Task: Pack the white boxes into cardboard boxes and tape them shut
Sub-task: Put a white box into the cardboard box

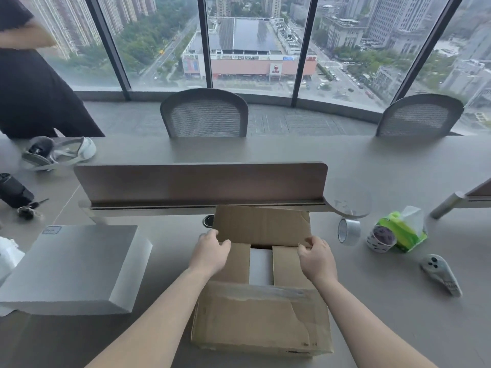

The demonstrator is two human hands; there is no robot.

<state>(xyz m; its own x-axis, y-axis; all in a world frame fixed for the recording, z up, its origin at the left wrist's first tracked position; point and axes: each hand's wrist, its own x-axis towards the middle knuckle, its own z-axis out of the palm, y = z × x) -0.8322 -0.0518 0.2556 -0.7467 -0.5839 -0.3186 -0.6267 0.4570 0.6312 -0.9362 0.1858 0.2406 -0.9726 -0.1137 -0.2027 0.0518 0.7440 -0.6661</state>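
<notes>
A cardboard box (261,317) sits on the desk in front of me. Its two side flaps are folded in, and a white box (261,264) shows through the gap between them. The far flap (261,225) stands up and leans toward me. My left hand (210,254) grips the far flap's left lower corner, and my right hand (317,257) grips its right lower corner. The near flap hangs out toward me, with old tape on it. A second, larger white box (71,266) lies on the desk at the left. A roll of clear tape (348,231) stands to the right of the box.
A low divider panel (199,181) runs across the desk just behind the box. A tissue pack (405,228), another tape roll (381,239) and a tape cutter (441,273) lie at right. A headset (58,152), a dark bottle (13,191) and keys lie at far left, where a person stands.
</notes>
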